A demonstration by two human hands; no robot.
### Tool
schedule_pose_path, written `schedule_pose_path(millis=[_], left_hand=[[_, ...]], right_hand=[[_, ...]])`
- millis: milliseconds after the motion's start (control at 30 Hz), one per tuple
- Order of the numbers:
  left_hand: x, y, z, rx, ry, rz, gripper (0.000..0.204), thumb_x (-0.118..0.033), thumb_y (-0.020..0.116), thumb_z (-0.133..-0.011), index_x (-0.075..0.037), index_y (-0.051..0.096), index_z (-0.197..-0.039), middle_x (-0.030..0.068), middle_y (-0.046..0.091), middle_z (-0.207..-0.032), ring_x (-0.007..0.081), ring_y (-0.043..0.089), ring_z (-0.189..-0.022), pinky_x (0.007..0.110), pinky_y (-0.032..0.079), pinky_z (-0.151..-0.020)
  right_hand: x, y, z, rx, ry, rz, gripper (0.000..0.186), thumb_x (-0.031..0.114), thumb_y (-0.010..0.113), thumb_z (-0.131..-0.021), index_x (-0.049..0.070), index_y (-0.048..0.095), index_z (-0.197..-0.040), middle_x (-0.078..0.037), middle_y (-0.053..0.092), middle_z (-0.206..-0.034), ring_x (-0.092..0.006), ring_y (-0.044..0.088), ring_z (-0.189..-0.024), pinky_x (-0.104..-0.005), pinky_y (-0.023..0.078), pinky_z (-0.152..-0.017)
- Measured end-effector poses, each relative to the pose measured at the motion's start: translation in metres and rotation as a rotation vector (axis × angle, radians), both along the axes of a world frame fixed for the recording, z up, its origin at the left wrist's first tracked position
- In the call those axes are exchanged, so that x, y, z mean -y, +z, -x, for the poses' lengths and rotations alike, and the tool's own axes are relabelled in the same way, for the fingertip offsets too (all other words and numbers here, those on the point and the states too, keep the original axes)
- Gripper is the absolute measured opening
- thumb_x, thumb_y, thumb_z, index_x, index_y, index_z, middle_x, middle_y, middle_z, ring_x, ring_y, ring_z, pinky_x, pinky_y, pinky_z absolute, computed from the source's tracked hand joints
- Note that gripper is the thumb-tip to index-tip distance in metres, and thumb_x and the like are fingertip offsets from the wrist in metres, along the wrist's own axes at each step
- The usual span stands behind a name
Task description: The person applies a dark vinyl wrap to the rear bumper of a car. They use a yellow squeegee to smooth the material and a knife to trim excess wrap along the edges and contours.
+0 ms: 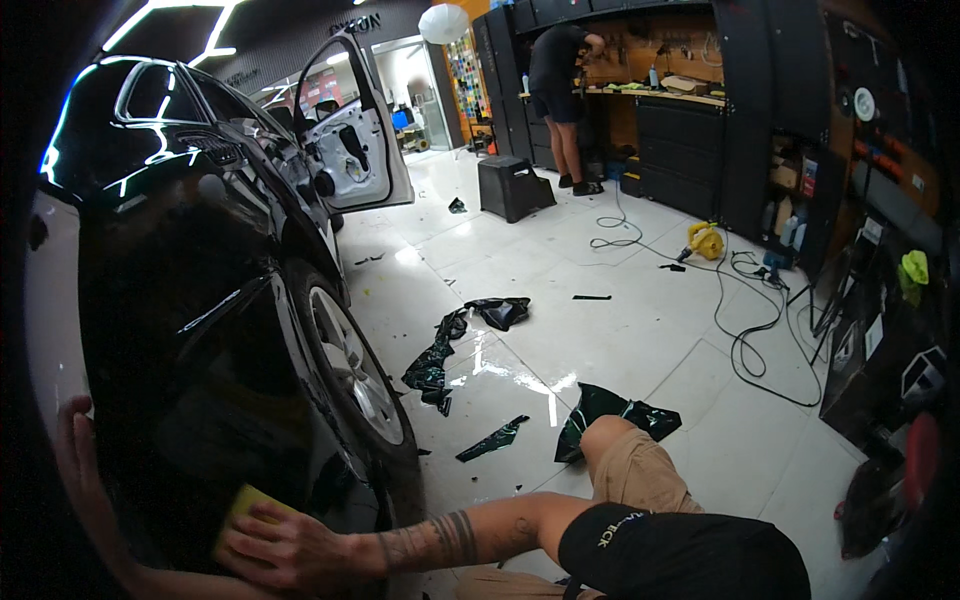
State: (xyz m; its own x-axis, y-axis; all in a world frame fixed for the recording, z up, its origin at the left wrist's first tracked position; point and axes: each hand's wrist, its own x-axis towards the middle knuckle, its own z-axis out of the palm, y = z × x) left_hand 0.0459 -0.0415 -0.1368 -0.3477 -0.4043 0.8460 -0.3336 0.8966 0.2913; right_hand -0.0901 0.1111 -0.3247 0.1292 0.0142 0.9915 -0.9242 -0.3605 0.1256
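My right hand (265, 542) is closed on a yellow squeegee (243, 508), a flat piece pressed against the glossy black car panel (190, 400). Its fingers wrap over the near side and hide part of it. At the left rim, my left hand (82, 455) rests by the pale edge of the panel (55, 320), with its fingers stretched upward and apart. I cannot see anything in it. Just right of the panel is the car's rear wheel (350, 365), with silver spokes.
Crumpled black film scraps (430, 360) lie on the white tiled floor, with a larger piece (600, 410) by my knee. A car door (350, 150) stands open ahead. Farther off are a black step stool (510, 188), a yellow tool (704, 241) with cables, and a person (560, 75) at a workbench.
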Motion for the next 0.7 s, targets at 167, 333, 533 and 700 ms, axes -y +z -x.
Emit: schedule_pose_path(millis=[167,333,533,700], left_hand=[[-0.049,0.002,-0.006,0.001,-0.260,-0.083,0.049,-0.043,0.040,-0.100,-0.005,0.054,-0.129,0.0145,0.054,-0.128,0.0242,0.048,-0.121,0.039,0.033,-0.107],[-0.088,0.026,0.018,0.085,-0.002,0.056,0.043,-0.040,0.047,-0.099,-0.001,0.062,-0.109,0.0146,0.063,-0.098,0.0234,0.058,-0.091,0.032,0.042,-0.085],[-0.099,0.020,0.018,0.107,0.020,-0.091,0.046,-0.041,0.049,-0.098,0.002,0.061,-0.106,0.0114,0.061,-0.090,0.0178,0.055,-0.085,0.031,0.042,-0.083],[-0.100,0.021,0.024,0.000,0.012,0.030,0.044,-0.038,0.056,-0.094,0.006,0.062,-0.100,0.0188,0.064,-0.080,0.0272,0.060,-0.073,0.036,0.045,-0.070]], right_hand=[[0.011,0.106,0.056,0.081,-0.048,-0.064,0.038,0.007,0.059,-0.073,0.003,0.060,-0.110,-0.016,0.059,-0.100,-0.0317,0.058,-0.091,-0.0495,0.047,-0.082],[-0.026,0.122,0.087,0.133,0.055,-0.020,0.043,0.000,0.064,-0.076,0.006,0.058,-0.119,-0.013,0.055,-0.101,-0.0293,0.058,-0.089,-0.0433,0.047,-0.075],[-0.042,-0.005,0.008,0.025,0.094,-0.260,0.049,0.013,0.064,-0.079,0.010,0.059,-0.127,-0.013,0.055,-0.110,-0.0282,0.057,-0.098,-0.0444,0.044,-0.086],[0.014,0.032,0.066,0.098,-0.082,-0.045,0.038,0.009,0.047,-0.089,0.004,0.060,-0.124,-0.018,0.062,-0.105,-0.0352,0.059,-0.095,-0.0493,0.044,-0.085]])
